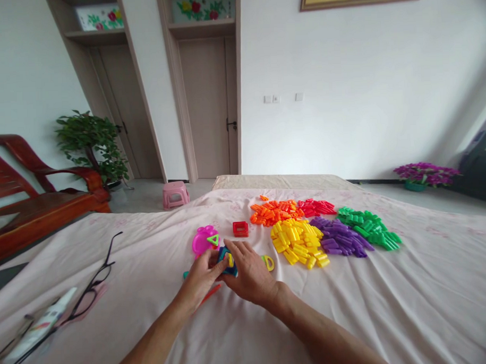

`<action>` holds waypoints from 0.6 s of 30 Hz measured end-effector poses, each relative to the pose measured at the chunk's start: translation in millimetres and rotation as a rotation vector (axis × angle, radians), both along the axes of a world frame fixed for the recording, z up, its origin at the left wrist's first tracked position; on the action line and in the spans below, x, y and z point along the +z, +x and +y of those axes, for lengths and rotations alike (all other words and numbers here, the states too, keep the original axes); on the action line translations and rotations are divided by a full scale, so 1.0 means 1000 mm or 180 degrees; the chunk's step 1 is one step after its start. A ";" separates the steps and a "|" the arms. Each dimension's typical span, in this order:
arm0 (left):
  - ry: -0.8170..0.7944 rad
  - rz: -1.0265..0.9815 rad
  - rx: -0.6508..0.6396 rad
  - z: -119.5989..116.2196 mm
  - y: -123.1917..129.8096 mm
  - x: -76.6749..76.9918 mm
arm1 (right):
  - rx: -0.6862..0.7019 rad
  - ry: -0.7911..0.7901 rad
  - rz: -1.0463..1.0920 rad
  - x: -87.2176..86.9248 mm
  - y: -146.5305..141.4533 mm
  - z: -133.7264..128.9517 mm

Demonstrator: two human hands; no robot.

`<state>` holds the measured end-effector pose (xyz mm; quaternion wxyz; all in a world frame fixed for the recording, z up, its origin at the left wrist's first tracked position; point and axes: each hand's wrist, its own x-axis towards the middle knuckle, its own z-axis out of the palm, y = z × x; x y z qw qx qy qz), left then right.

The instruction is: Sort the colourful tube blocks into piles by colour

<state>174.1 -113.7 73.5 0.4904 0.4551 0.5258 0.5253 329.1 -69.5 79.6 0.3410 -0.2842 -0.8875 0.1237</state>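
Note:
My left hand and my right hand come together over the cloth, fingers closed around a blue plastic piece. Against it shows a small yellow piece; my fingers hide much of both. Just beyond my left hand lies a magenta plastic dish with a green triangle frame on it. Red square frames sit ahead of my right hand. A yellow rounded frame lies to its right. Partly covered by my left hand are a teal piece and an orange-red strip.
Toward the right are piles of orange, red, yellow, purple and green pieces. Eyeglasses and a white tube lie at left on the wrinkled bedspread. A pink stool stands beyond.

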 end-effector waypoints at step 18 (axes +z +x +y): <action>-0.0105 0.0721 0.0360 -0.003 0.000 -0.007 | -0.0077 0.0037 -0.0530 -0.004 -0.001 0.002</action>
